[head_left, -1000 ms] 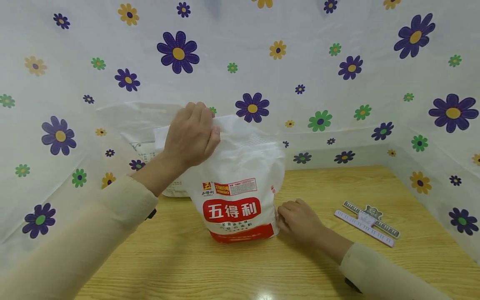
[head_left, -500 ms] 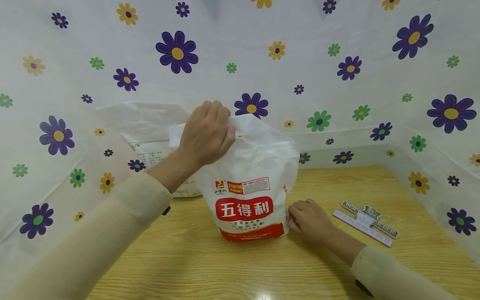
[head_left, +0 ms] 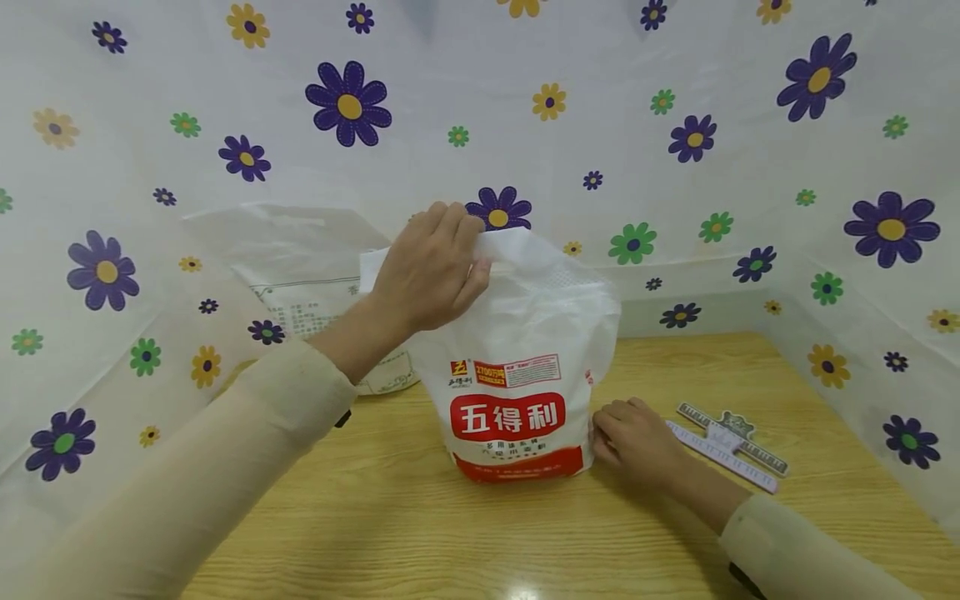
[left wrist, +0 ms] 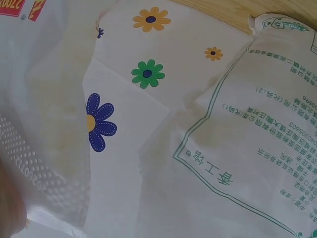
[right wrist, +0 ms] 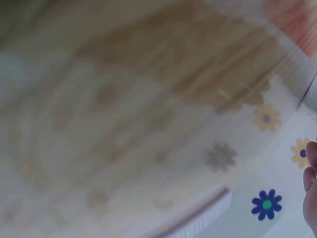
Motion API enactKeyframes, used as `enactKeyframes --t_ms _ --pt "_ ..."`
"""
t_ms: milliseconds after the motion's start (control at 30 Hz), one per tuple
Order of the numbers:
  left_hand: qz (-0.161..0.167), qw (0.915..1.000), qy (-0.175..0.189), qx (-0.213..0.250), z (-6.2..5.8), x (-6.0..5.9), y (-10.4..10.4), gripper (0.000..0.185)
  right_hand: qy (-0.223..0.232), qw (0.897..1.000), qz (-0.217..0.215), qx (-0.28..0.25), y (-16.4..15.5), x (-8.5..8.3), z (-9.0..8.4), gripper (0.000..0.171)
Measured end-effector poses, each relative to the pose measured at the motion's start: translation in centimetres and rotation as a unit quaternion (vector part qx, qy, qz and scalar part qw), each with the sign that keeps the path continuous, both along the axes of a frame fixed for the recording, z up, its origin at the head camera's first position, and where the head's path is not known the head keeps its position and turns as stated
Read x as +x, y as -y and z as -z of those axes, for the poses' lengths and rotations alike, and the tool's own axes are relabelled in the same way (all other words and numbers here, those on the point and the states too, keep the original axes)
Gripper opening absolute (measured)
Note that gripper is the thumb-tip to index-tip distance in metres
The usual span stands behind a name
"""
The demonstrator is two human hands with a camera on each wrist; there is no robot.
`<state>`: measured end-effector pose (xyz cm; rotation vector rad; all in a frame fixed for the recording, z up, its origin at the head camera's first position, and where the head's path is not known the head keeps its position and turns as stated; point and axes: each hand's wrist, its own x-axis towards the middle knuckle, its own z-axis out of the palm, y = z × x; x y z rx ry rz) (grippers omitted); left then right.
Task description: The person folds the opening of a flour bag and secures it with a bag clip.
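A white flour bag (head_left: pixel 517 383) with a red label and red base band stands on the wooden table, leaning slightly. My left hand (head_left: pixel 435 271) grips its top edge from above, fingers folded over the plastic. Low on the bag's right side, my right hand (head_left: pixel 637 442) has curled fingers that pinch the edge near the bottom corner. In the left wrist view the bag (left wrist: pixel 54 99) fills the left side, with part of my left hand (left wrist: pixel 10 208) at the lower left. The right wrist view is mostly blurred; only fingertips (right wrist: pixel 310 188) show at its right edge.
Behind to the left stands a second white bag (head_left: pixel 300 292) with green print and a cut-out handle. Right of my right hand lies a long clip (head_left: pixel 727 437) with a bear-shaped top and pale purple bar. A flowered sheet (head_left: pixel 420 167) walls the table's (head_left: pixel 360 517) back and sides.
The flour bag has shifted to the right in the head view, both hands moving along with it. More of the printed bag behind now shows. The right hand has come closer to the clip.
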<state>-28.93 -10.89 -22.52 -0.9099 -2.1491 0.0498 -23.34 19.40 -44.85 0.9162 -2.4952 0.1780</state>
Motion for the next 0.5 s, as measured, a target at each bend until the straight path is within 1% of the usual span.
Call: enactKeyframes --t_ms 133,233,300,400,500 --pt "0.009 0.9999 0.01 -0.008 -0.3 0.0 0.9 0.045 0.023 0.999 -0.026 -0.016 -0.5 -0.3 -1.2 0.01" --pt "0.024 0.9996 0.01 -0.008 -0.4 -0.1 1.6 0.044 0.046 0.997 -0.041 -0.041 -1.2 -0.8 -3.0 0.003" --pt "0.029 0.9995 0.007 -0.011 -0.5 -0.1 2.0 0.044 0.061 0.996 -0.042 -0.056 -1.8 -1.2 -4.6 0.01" --pt "0.032 0.9993 0.005 -0.018 -0.5 -0.2 2.5 0.044 0.085 0.992 -0.03 -0.086 -2.4 -1.8 -7.3 0.021" --pt "0.034 0.9991 0.005 -0.024 -0.6 -0.2 2.9 0.044 0.077 0.99 -0.024 -0.119 -2.7 -2.3 -9.9 0.026"
